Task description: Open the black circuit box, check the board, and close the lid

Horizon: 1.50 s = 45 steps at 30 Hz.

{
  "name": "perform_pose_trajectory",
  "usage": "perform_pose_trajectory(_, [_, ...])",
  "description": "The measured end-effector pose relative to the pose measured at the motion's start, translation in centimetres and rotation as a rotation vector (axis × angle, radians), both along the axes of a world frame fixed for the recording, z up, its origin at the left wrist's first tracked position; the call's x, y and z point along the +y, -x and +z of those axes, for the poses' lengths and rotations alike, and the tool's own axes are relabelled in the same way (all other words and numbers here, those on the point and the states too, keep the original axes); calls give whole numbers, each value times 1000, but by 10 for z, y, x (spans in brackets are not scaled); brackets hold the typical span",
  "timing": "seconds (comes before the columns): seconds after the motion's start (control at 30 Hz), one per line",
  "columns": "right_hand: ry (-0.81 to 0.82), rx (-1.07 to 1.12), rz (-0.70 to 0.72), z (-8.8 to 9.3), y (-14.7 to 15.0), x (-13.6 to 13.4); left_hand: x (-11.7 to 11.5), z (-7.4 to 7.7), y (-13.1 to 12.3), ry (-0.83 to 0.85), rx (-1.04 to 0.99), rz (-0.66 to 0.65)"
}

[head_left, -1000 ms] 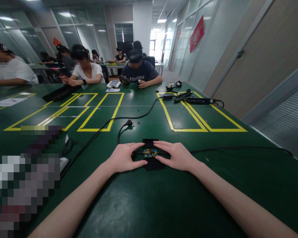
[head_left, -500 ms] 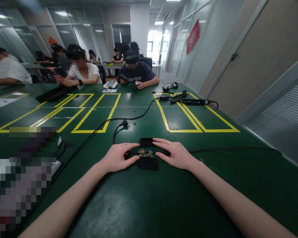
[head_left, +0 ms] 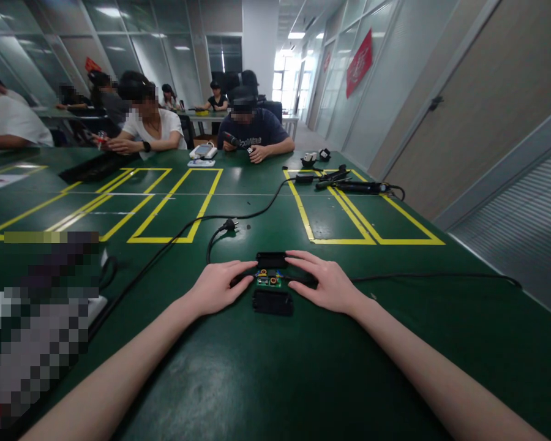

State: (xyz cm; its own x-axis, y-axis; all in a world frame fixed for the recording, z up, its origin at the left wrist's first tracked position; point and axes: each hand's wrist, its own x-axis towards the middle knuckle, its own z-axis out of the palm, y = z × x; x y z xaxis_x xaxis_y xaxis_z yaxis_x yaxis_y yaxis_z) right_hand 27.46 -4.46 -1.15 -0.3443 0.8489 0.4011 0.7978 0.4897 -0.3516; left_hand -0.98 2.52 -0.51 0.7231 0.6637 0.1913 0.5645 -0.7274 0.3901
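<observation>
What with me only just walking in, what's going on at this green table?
Someone has an exposed circuit board between their left hand and right hand, thumbs and fingers spread. One black casing piece lies beyond the board, a second black piece nearer the person. A black cable runs off from the right hand, and a plug lies beyond the left.

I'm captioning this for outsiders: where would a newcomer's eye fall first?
Probably on the small green circuit board with copper-coloured rings, lying between the person's left hand and right hand on the dark green table. One black rectangular shell lies just beyond it, another black shell just nearer. Farther off, bright yellow tape outlines mark the tabletop.
</observation>
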Motion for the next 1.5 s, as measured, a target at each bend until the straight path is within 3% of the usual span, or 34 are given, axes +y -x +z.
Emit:
perform_pose_trajectory(0.3, [-15,-71,-43,-3,-6,-3,7,-1,4,-84,54,35])
perform_pose_trajectory(0.5, [17,-202,-170,-3,-15,-1,10,1,5,-98,145,62])
perform_pose_trajectory(0.8, [70,-285,-276,0,-13,5,12,3,2,-55,82,164])
perform_pose_trajectory(1.17, [9,-262,-233,2,-15,4,13,6,3,171,-29,160])
perform_pose_trajectory(1.5, [-48,-95,-125,5,-14,-3,11,12,5,396,-183,128])
